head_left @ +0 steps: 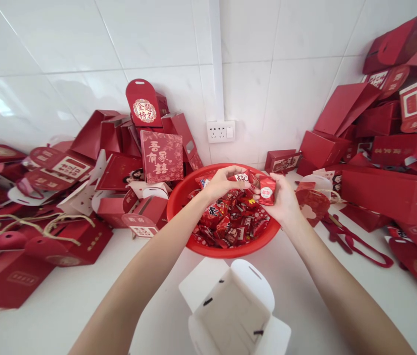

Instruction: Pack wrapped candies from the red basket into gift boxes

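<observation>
A red round basket (178,240) full of red wrapped candies (226,217) stands against the wall in the head view. Over its back part, my left hand (225,182) has its thumb and fingers closed around a red candy packet (241,178). My right hand (282,199), at the basket's right side, holds a red packet with a round white label (266,192) between thumb and fingers. The two hands are close together. Nearer to me, below the basket, a white box (236,310) lies open, its flaps spread and a few small dark pieces showing inside.
Many red gift boxes (119,172) are heaped on the left, some with string handles. More red boxes (378,192) are piled on the right, beside a red ribbon loop (369,254). A wall socket (221,131) sits on the white tiles behind the basket.
</observation>
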Motion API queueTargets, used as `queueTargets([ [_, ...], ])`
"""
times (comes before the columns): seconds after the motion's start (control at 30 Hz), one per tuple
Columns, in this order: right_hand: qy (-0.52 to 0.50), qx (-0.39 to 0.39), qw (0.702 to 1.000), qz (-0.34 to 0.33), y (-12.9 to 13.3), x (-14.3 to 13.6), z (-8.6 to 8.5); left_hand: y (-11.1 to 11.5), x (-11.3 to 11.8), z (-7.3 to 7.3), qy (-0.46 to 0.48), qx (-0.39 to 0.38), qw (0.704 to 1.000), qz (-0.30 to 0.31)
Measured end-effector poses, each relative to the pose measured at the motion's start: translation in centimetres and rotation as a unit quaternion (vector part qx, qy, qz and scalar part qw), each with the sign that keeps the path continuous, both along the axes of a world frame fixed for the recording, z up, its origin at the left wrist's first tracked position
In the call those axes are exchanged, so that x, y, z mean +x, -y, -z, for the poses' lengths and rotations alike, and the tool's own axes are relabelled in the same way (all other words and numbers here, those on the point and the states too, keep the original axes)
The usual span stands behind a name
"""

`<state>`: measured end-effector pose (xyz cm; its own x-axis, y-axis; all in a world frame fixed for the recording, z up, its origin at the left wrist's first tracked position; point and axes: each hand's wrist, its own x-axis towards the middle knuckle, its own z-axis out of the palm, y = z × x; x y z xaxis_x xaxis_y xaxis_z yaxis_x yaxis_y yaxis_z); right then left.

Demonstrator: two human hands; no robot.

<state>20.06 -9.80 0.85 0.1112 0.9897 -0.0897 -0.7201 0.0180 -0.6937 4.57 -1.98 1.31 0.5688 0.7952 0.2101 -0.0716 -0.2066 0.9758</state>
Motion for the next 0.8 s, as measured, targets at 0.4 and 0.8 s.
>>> queueTargets([
  [0.4,-0.011,-0.014,0.996,0.083,-0.3,-0.1,0.3,-1.4,-0.1,1.2,-0.291,0.197,0.93,-0.112],
  [0.8,-0.006,0.005,0.996,0.085,-0.1,-0.2,0.4,-0.4,0.6,2.9,-0.45,0.27,0.842,0.125],
])
